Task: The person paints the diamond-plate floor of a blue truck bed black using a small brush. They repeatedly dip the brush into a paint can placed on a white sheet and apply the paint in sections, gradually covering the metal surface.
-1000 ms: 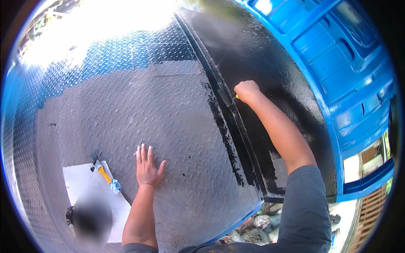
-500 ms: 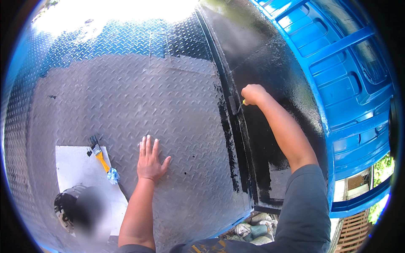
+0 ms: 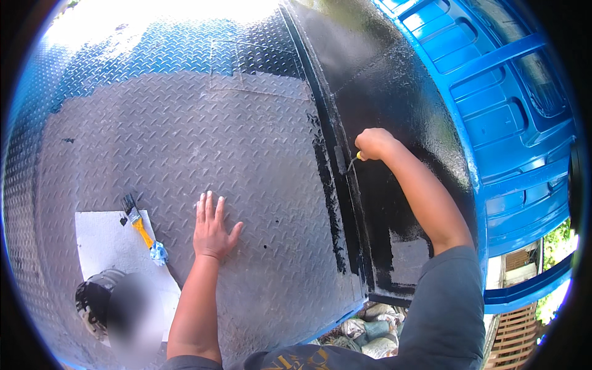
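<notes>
My right hand is closed round the yellow handle of a small paint roller. The roller's dark, narrow head lies against the black-painted seam where the metal floor meets the side wall. My left hand lies flat with fingers spread on the grey diamond-plate floor, holding nothing. To its left, a paintbrush with dark bristles and an orange-yellow handle rests partly on a white sheet. Light-blue crumpled material covers the handle's end. Wet-looking black paint coats much of the side wall.
A blurred dark shape beside a black-and-white rounded object stands on the sheet at lower left. Blue metal framework rises at right. Several filled sacks lie below the floor's near edge. A grey unpainted patch shows low on the wall.
The whole view has shifted slightly. My right hand and the roller stay at nearly the same stretch of the seam, with the wrist turned a little. My left hand still lies flat.
</notes>
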